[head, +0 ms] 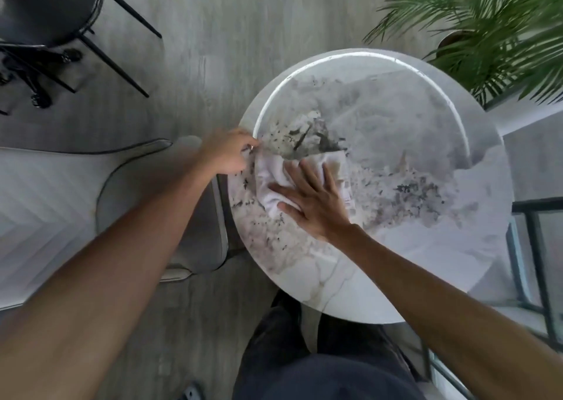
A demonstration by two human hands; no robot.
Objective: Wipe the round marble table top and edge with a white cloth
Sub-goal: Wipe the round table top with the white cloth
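1. Pressing the straight, spread fingers (307, 174) of the right hand (316, 207) flat down on the white cloth (268, 186), grasping nothing.
2. Covering the cloth's right part with that palm and leaving its crumpled left part showing, on the left side of the round marble table (396, 247), just inside the rim.
3. Curling the fingers of the left hand (227, 153) at the table's left rim, right beside the cloth's corner; blurring too much to tell whether pinching cloth, gripping rim or holding nothing.
4. Reaching in with both bare forearms from the lower corners of the view.
5. Standing in dark trousers (304, 354) close against the table's near edge.
6. Sharing the grey wooden floor (213, 49) with a grey padded chair (182, 217) just left of the table, a black chair (45, 10) well apart at upper left, and a palm plant (502, 34) beside the far right rim.
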